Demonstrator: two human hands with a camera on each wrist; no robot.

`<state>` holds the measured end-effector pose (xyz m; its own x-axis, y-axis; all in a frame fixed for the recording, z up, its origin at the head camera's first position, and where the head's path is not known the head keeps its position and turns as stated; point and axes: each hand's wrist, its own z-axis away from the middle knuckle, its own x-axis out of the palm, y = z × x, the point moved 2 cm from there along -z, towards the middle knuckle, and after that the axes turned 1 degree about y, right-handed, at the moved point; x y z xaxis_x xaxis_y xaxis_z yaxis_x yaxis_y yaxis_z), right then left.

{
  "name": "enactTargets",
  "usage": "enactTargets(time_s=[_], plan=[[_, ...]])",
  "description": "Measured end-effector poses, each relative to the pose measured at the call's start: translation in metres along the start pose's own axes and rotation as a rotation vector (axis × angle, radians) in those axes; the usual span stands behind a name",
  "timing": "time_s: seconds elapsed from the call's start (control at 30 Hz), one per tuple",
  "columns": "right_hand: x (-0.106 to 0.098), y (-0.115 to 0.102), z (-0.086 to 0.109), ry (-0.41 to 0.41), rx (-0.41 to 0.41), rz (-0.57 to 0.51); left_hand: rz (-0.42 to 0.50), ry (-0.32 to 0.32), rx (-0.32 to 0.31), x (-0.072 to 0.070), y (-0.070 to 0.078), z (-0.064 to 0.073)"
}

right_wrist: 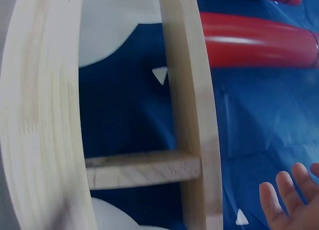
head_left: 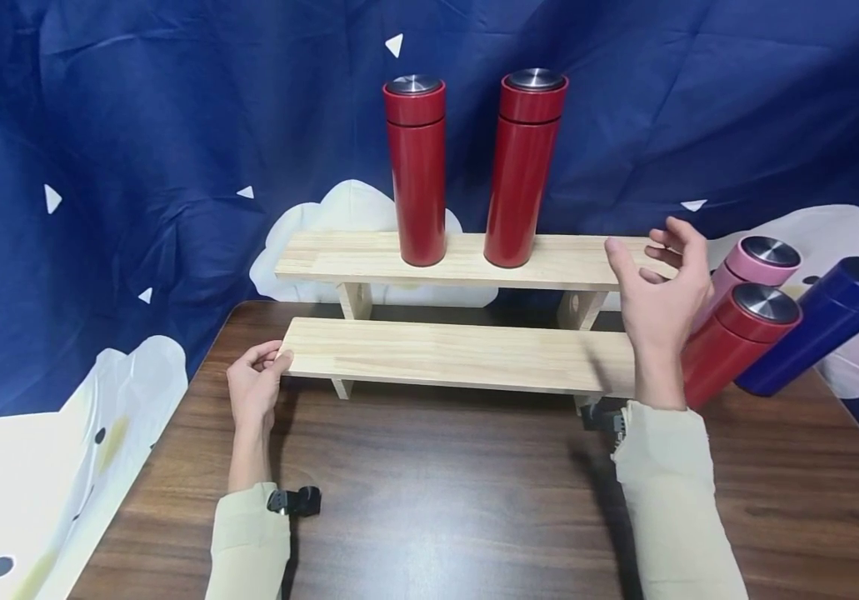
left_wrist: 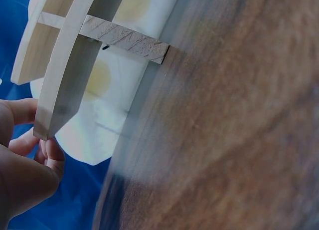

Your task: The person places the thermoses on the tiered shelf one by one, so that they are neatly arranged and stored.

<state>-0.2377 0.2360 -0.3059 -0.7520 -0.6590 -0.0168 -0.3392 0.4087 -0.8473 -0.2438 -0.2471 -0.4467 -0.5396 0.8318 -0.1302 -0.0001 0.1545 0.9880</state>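
Observation:
A two-tier wooden rack stands on the table, with a lower shelf board point(head_left: 459, 354) in front and an upper shelf board point(head_left: 354, 257) behind. My left hand point(head_left: 255, 390) pinches the left end of the lower board, thumb on one side and fingers on the other, as the left wrist view shows too. On the upper board two red flasks point(head_left: 420, 179) with steel-topped lids stand upright, a gap between them. My right hand point(head_left: 661, 292) is raised before the right end of the upper board, fingers apart and loosely bent, holding nothing. In the right wrist view its fingers point(right_wrist: 285, 187) lie beyond the upper board.
Right of the rack stand a red flask point(head_left: 740, 342), a pink flask point(head_left: 757, 258) partly hidden behind it, and a dark blue flask point(head_left: 826, 325). A blue curtain point(head_left: 174, 100) with white cloud shapes hangs behind the brown wooden table point(head_left: 429, 492).

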Motion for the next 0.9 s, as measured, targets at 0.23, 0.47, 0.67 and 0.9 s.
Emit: enactTargets(time_s=[0.23, 0.47, 0.67, 0.9], plan=[[-0.022, -0.007, -0.005, 0.069, 0.008, 0.010, 0.000, 0.001, -0.006, 0.000, -0.001, 0.000], [-0.038, -0.024, -0.003, 0.106, -0.034, 0.009, 0.006, 0.005, 0.000, 0.000, 0.000, 0.000], [-0.044, -0.011, -0.014, 0.120, -0.107, -0.018, 0.004, 0.007, -0.003, 0.000, 0.000, 0.000], [-0.055, -0.012, -0.021, 0.174, -0.092, -0.007, -0.007, 0.005, -0.008, 0.000, 0.001, 0.001]])
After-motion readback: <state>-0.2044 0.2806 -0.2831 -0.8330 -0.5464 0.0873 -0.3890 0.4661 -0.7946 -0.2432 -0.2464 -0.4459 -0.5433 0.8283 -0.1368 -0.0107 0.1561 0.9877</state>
